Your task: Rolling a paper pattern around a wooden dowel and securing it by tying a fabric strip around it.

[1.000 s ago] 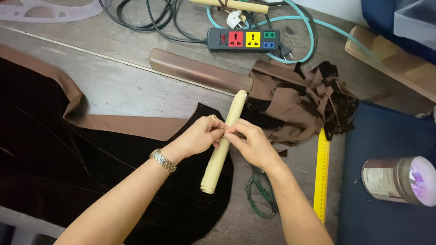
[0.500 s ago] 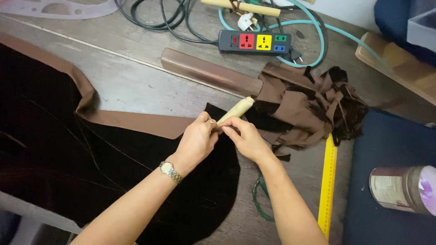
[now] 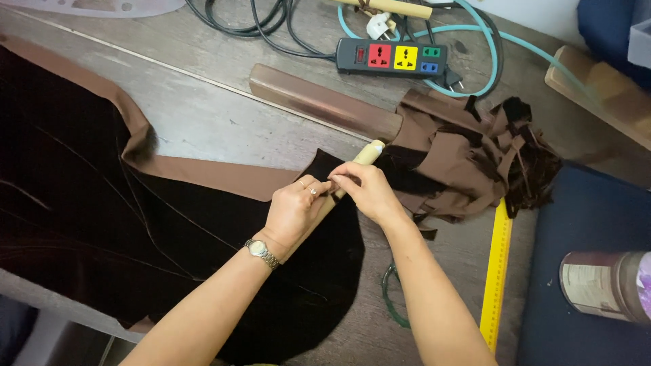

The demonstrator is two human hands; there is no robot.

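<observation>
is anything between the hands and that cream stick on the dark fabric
Nothing visible does. The left hand and right hand already meet on the cream stick, which lies over the dark velvet fabric. Only its far end shows beyond the fingers. The brown scrap pile sits beside it.

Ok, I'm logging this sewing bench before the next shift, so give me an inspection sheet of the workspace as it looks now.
Surface: worn grey wooden table, partly covered.
Job's things: cream roll lying on the dark velvet fabric with brown lining edge.
Clutter: brown fabric scraps, yellow ruler, green-handled scissors, brown flat bar, cylindrical can.
Grippers: left hand wrapped around the roll; right hand pinching at it beside the left.
Cables: power strip, black cords, teal hose.
Surroundings: dark blue pad, wooden block.
</observation>
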